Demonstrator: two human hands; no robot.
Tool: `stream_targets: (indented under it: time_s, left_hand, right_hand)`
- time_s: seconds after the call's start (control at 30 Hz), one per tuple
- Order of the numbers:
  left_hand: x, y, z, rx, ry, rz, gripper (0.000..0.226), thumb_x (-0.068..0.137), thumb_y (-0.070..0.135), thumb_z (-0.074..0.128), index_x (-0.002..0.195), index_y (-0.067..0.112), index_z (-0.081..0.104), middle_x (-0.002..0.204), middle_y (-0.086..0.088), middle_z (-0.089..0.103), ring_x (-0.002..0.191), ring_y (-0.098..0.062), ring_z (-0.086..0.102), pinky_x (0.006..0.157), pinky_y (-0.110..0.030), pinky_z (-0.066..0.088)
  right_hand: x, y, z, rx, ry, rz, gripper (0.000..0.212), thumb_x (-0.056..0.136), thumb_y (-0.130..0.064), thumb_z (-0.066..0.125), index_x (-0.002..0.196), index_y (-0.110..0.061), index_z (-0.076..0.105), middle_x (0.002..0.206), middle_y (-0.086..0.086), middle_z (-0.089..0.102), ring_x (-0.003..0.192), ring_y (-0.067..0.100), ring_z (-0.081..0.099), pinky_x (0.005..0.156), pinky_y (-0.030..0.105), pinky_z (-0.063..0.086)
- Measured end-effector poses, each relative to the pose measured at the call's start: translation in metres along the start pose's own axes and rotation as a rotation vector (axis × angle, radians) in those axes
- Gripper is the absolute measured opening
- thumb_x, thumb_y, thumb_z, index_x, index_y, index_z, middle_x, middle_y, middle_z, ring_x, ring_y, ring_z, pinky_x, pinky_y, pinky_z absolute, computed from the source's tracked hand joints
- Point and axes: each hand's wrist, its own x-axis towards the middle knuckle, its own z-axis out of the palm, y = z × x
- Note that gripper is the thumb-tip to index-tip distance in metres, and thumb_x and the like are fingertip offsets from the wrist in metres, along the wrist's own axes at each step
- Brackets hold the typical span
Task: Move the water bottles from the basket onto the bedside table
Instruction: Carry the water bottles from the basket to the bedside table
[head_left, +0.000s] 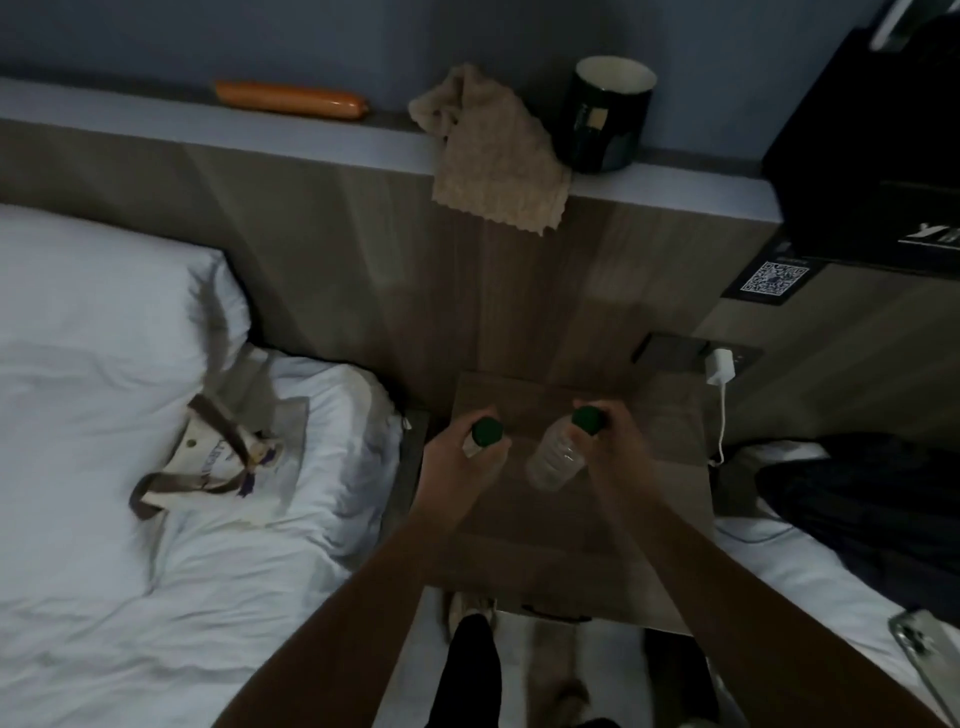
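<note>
Left hand (460, 460) curled round a green-capped bottle (485, 434), mostly hidden in the grip; right hand (615, 441) clamped at the neck of a second bottle (553, 462), clear and tilted; both over the wooden table (597, 525), contact with it not discernible.
</note>
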Motion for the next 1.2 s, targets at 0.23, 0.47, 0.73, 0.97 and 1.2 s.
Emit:
stream_targets:
  time_s: [0.23,0.47,0.73,0.97,1.2]
  left_hand:
    - [0.072,-0.016,0.009,-0.004,-0.038,-0.065,0.025,0.079,0.016,0.073,0.098,0.029,0.064,0.085,0.016,0.065,0.074,0.017,0.059,0.060,-0.003,0.043]
    - [0.111,-0.040,0.025,0.075,-0.140,-0.095,0.030,0.080,0.027,0.070,0.109,0.024,0.065,0.095,0.011,0.066,0.090,0.000,0.061,0.064,-0.001,0.042]
    - [0.129,-0.057,0.037,0.196,-0.190,-0.078,0.036,0.081,0.031,0.069,0.115,0.021,0.064,0.102,0.008,0.067,0.099,-0.005,0.061,0.077,-0.011,0.042]
    - [0.123,-0.054,0.035,0.262,-0.196,-0.083,0.030,0.084,0.028,0.067,0.113,0.021,0.061,0.098,0.010,0.064,0.096,-0.007,0.060,0.073,-0.012,0.042]
    - [0.108,-0.052,0.034,0.273,-0.177,-0.151,0.046,0.082,0.049,0.064,0.121,0.028,0.050,0.109,0.016,0.057,0.099,-0.003,0.055,0.084,-0.027,0.044]
  right_hand:
    - [0.045,0.016,0.026,-0.056,0.011,0.111,0.022,0.083,-0.027,0.069,0.101,-0.027,0.057,0.092,-0.007,0.062,0.086,0.013,0.060,0.067,0.029,0.046]
    - [0.075,0.031,0.048,-0.084,-0.025,0.129,0.020,0.085,-0.023,0.067,0.099,-0.025,0.054,0.093,-0.005,0.061,0.083,0.010,0.057,0.063,0.022,0.040]
    - [0.092,0.047,0.059,-0.211,-0.055,0.077,0.029,0.086,-0.030,0.066,0.111,-0.023,0.054,0.103,0.001,0.064,0.091,0.018,0.060,0.079,0.036,0.050]
    - [0.099,0.045,0.053,-0.205,-0.134,0.100,0.030,0.083,-0.029,0.071,0.106,-0.023,0.053,0.095,-0.006,0.062,0.090,0.015,0.061,0.075,0.030,0.047]
    - [0.089,0.042,0.049,-0.270,-0.174,0.129,0.051,0.082,-0.033,0.071,0.124,-0.017,0.048,0.109,-0.005,0.051,0.099,0.016,0.052,0.081,0.029,0.039]
